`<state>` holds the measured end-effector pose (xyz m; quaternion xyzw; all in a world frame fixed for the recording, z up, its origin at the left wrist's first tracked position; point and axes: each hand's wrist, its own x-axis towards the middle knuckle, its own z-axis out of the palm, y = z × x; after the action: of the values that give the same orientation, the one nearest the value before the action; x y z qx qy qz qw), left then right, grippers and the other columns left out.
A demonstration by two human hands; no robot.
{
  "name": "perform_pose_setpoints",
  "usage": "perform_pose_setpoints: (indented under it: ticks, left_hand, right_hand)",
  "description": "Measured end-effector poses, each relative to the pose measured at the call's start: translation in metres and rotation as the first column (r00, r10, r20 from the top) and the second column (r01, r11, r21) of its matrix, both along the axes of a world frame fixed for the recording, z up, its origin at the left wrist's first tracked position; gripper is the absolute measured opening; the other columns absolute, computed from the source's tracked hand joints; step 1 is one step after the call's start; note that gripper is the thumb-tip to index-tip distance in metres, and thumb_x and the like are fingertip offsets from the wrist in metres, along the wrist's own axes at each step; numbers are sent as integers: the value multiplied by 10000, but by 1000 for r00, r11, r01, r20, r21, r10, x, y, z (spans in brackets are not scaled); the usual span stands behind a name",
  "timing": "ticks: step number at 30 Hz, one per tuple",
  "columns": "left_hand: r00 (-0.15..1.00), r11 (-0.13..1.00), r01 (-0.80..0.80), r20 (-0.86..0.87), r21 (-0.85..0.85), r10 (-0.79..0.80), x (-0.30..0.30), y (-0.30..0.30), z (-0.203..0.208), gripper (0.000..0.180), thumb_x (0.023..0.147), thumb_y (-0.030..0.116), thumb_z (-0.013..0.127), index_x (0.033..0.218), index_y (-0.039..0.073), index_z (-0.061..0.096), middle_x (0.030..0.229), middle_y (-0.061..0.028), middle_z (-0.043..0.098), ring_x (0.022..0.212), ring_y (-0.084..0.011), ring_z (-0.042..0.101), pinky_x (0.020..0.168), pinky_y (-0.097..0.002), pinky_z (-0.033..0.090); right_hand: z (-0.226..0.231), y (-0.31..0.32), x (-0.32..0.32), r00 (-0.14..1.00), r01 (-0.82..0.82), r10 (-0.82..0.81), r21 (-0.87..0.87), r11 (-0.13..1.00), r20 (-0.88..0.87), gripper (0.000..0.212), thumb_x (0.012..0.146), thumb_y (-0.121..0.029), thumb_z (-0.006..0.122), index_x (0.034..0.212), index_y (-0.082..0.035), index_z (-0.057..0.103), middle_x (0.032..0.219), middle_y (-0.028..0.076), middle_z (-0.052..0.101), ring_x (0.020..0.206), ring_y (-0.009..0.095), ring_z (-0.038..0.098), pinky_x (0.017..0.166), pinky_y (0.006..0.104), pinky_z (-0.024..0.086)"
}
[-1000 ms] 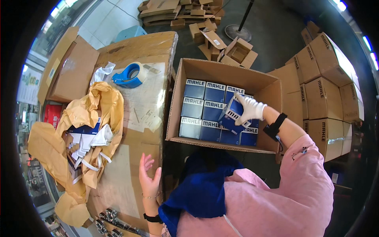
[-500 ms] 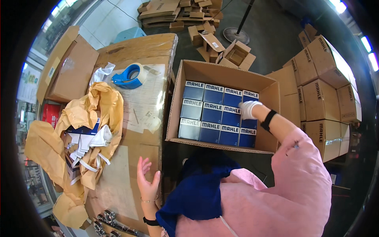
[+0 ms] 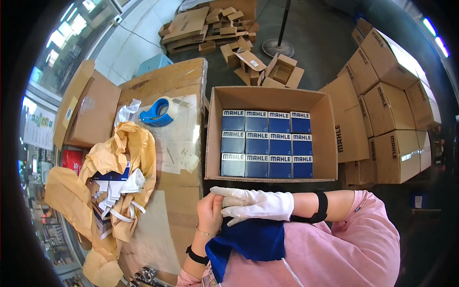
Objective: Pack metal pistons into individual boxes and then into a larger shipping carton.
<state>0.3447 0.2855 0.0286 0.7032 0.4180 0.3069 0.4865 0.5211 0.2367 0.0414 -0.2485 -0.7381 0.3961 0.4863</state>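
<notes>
A white glove (image 3: 277,205) covers my right hand (image 3: 248,203), which lies across my body near the carton's front edge with its fingers extended and apart. My bare left hand (image 3: 209,213) is closed at the tip of one gloved finger and appears to pinch the fabric there. Just beyond my hands stands an open cardboard carton (image 3: 270,180), holding several dark blue boxes (image 3: 256,146) with white top bands, set upright in neat rows.
To the left is a work table (image 3: 179,201) bearing a blue tape dispenser (image 3: 155,115) and crumpled brown paper (image 3: 88,198). Stacked cartons (image 3: 389,112) stand at the right. Flattened cardboard (image 3: 186,26) and small open boxes (image 3: 282,69) lie behind, near a pole base (image 3: 278,49).
My right hand has left the boxes in the carton and come back to my left hand. My left hand, open before, has moved right and closed at the glove's fingertip.
</notes>
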Motion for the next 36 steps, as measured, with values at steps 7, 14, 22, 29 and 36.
perform_pose_setpoints:
  ticks: [7, 14, 22, 29, 36]
  left_hand:
    - [970, 988, -59, -226, 141, 90, -34, 19, 15, 344, 920, 292, 456, 754, 22, 590, 646, -91, 584, 613, -193, 571, 592, -303, 447]
    - [601, 575, -702, -82, 420, 795, -225, 103, -47, 334, 933, 294, 437, 962, -29, 516, 715, -64, 539, 627, -178, 505, 629, -304, 440]
    - [823, 788, -177, -350, 590, 447, -91, 93, -47, 557, 824, 213, 596, 1283, -16, 378, 1299, -219, 405, 1200, -350, 389, 1021, -415, 276]
    - [815, 995, 92, -572, -33, -95, 23, 121, -50, 659, 783, 279, 634, 1320, 33, 341, 1140, -203, 552, 1005, -337, 560, 853, -385, 443]
    - [475, 979, 201, -871, -32, -126, 32, 119, -65, 440, 795, 192, 557, 1187, 33, 436, 864, -252, 604, 813, -398, 581, 722, -457, 465]
  right_hand:
    - [22, -9, 14, 827, -507, 62, -695, 510, -559, 551, 937, -196, 463, 1411, -77, 210, 1324, 41, 414, 1134, 102, 435, 942, 243, 369]
    - [27, -52, 128, 920, 282, -390, -759, 587, 40, 310, 911, -170, 497, 1162, 9, 527, 1127, 103, 586, 1049, 182, 546, 934, 306, 395]
    - [-65, -96, 275, 151, 954, -815, -297, -28, 560, 586, 860, -311, 586, 1334, -53, 357, 1217, 155, 492, 1094, 245, 488, 923, 342, 388]
    - [-63, -57, 277, 301, 952, -644, -255, 166, 703, 704, 794, -256, 640, 1386, -138, 279, 1364, 194, 315, 1283, 308, 297, 1042, 390, 272]
    - [-99, -56, 268, 443, 891, -667, -376, 254, 599, 829, 671, 93, 496, 1407, -189, 240, 1397, 164, 276, 1334, 302, 208, 1056, 361, 251]
